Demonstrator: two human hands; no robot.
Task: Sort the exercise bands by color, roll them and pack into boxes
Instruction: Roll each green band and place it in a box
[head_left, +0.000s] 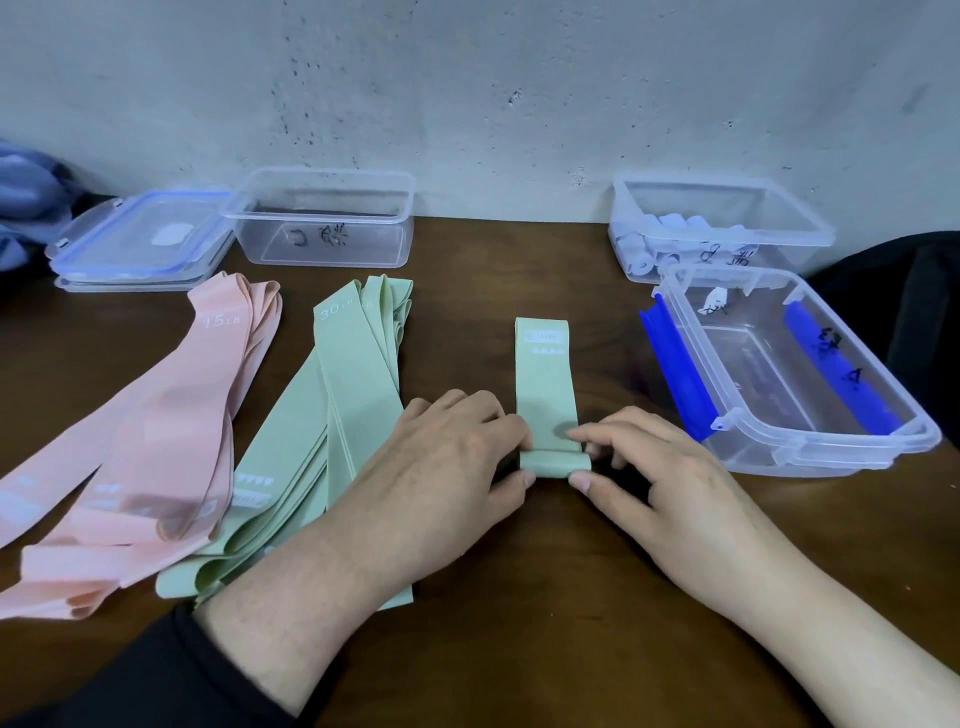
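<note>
A single green band lies flat on the brown table, pointing away from me. Its near end is curled into a small roll. My left hand pinches the roll's left side and my right hand pinches its right side. A pile of green bands lies to the left, partly under my left forearm. Further left is a pile of pink bands. An empty clear box stands at the back. A clear box with blue clips sits empty at right; behind it a box holds rolled pale bands.
Stacked clear lids with blue trim lie at the back left beside blue cloth. A grey wall closes off the back of the table. A dark object sits at the far right.
</note>
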